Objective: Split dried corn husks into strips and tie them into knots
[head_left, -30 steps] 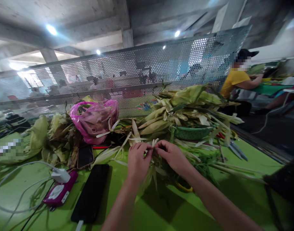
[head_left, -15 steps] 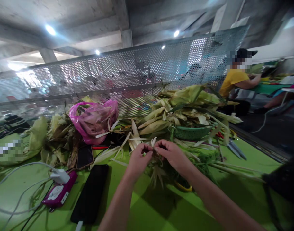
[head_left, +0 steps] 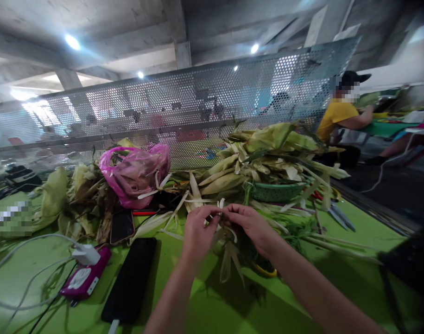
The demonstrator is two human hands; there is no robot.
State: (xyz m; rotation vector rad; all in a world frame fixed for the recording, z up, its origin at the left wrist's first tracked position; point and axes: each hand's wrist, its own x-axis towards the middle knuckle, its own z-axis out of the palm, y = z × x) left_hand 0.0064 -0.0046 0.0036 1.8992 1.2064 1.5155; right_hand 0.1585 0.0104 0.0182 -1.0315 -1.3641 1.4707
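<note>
Both hands meet over the green table (head_left: 205, 297), pinching a small bundle of pale corn husk strips (head_left: 226, 264) between them. My left hand (head_left: 200, 229) has its thumb and fingers closed on the bundle's upper part. From the other side my right hand (head_left: 248, 226) grips the same spot, its fingertips touching those of the left. A short white husk tip (head_left: 221, 203) pokes up above the fingers, while longer strips hang below. Exactly how the strips are joined is hidden by the fingers. Yellow scissor handles (head_left: 265, 270) lie partly covered under the right wrist.
Behind the hands, corn husks (head_left: 267, 144) are heaped over a green basket (head_left: 277, 191). To the left are a pink plastic bag (head_left: 135, 171), a black phone (head_left: 130, 278) and a purple power strip (head_left: 88, 276). Scissors (head_left: 340, 215) lie at right. A person in yellow (head_left: 340, 113) sits beyond.
The hanging husk strips have shifted and now reach lower. My hands have turned slightly inward, with the fingers flatter and closer together around the bundle.
</note>
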